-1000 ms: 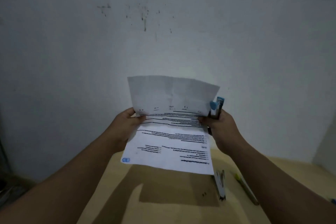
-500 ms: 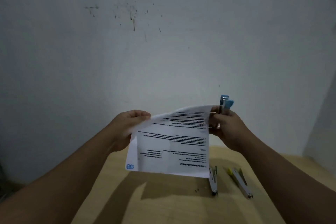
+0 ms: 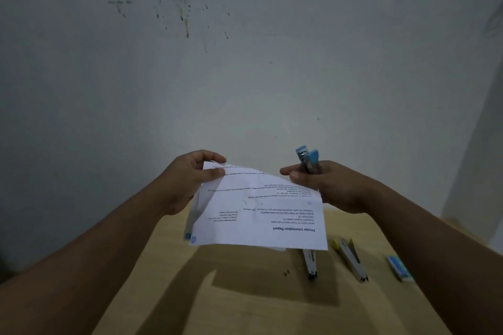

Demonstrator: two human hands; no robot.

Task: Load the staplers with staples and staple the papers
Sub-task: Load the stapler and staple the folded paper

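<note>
The left hand [image 3: 190, 179] pinches the far left corner of the papers [image 3: 258, 215], thumb on top and fingers curled behind, holding the sheets up above the tabletop [image 3: 245, 302] with the printed side facing the person, the text upside down. The right hand [image 3: 326, 185] is wrapped around a blue stapler [image 3: 309, 160], its grip closed on the body, with the blue end pointing up and away above the fist. The stapler's long axis stands nearly upright, tilted slightly away from the person.

The stapler sits just beside the papers' far right corner, to its right and a little above it; whether that corner lies between the stapler's arms cannot be told. Any staple at that corner would belong to the right hand, which is nearest it, while the left hand steadies the opposite corner.

On the tabletop below lie a silver stapler [image 3: 310, 264], partly hidden under the papers, a yellow stapler [image 3: 351, 258] to its right, and a small blue box [image 3: 398, 266] further right.
</note>
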